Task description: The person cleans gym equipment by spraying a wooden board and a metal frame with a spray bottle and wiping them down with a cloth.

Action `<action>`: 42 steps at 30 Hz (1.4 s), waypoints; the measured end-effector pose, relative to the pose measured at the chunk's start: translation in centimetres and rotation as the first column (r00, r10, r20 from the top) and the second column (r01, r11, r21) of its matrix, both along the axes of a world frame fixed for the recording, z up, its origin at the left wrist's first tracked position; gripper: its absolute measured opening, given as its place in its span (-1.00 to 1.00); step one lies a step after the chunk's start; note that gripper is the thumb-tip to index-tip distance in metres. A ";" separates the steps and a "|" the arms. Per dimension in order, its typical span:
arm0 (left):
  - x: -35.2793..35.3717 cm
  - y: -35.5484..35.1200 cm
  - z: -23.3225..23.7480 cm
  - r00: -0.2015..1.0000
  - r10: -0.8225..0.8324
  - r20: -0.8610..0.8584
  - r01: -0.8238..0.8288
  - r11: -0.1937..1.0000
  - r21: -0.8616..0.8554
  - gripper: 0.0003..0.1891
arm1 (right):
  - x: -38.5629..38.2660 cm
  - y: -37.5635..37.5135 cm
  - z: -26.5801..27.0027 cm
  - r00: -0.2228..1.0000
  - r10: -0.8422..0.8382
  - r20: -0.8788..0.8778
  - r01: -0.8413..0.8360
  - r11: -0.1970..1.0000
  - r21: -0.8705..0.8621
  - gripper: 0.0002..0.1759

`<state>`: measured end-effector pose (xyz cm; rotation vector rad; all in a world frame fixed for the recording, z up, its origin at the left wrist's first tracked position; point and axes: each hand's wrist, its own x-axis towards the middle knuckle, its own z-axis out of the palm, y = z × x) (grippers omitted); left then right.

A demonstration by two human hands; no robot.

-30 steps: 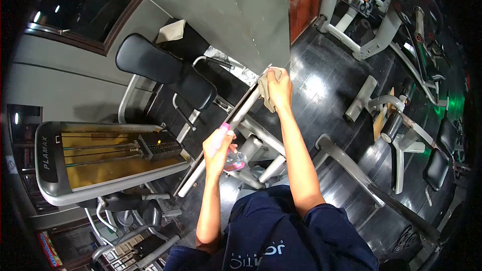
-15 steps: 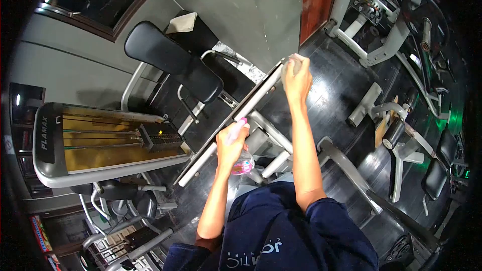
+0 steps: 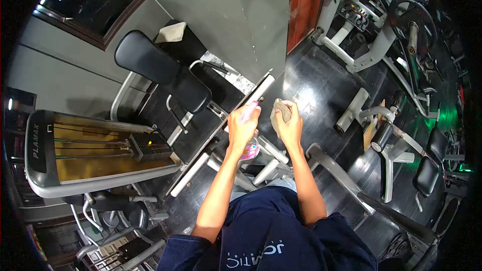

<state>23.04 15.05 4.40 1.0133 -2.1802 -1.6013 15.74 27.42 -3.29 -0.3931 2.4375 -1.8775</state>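
Note:
My left hand (image 3: 242, 128) is wrapped round the neck of a spray bottle (image 3: 249, 151) with a pink-and-white trigger head; its clear lower part shows a pink label or liquid. Bunched in my right hand (image 3: 289, 124) is a greyish cloth (image 3: 277, 116), held a little to the right of the bottle. A pale metal bar (image 3: 257, 92) of a gym machine runs slantwise just beyond and under my left hand. My right hand is apart from this bar, over the dark floor.
A black padded seat (image 3: 193, 90) with backrest stands ahead left, beside a weight-stack machine (image 3: 115, 145). A folded cloth (image 3: 171, 32) lies on a black box near the wall. More gym machines (image 3: 374, 60) stand to the right, with a padded bench (image 3: 429, 175).
My right hand has drawn back from the far end of the bar with the cloth, towards my left hand. The left hand with the bottle has moved up and slightly right.

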 end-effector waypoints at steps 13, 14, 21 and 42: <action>3.7 -0.8 1.0 0.992 0.055 -0.114 -0.044 0.994 0.096 -0.78 | -5.4 -3.7 3.0 0.995 -0.005 -0.101 0.022 0.986 0.165 -0.70; 4.5 -1.1 0.9 0.992 0.056 -0.113 -0.045 0.995 0.094 -0.78 | -5.0 -4.0 3.0 0.995 -0.004 -0.100 0.021 0.986 0.163 -0.70; 9.2 -2.8 0.6 0.975 0.127 -0.182 -0.087 0.974 0.209 -0.77 | -0.1 -3.9 2.9 0.947 0.311 -0.081 -0.282 0.925 0.257 -0.73; 13.7 -4.2 0.1 0.929 0.298 -0.221 -0.219 0.921 0.321 -0.82 | 5.4 -5.0 3.3 0.860 0.475 -0.187 -0.425 0.869 0.254 -0.75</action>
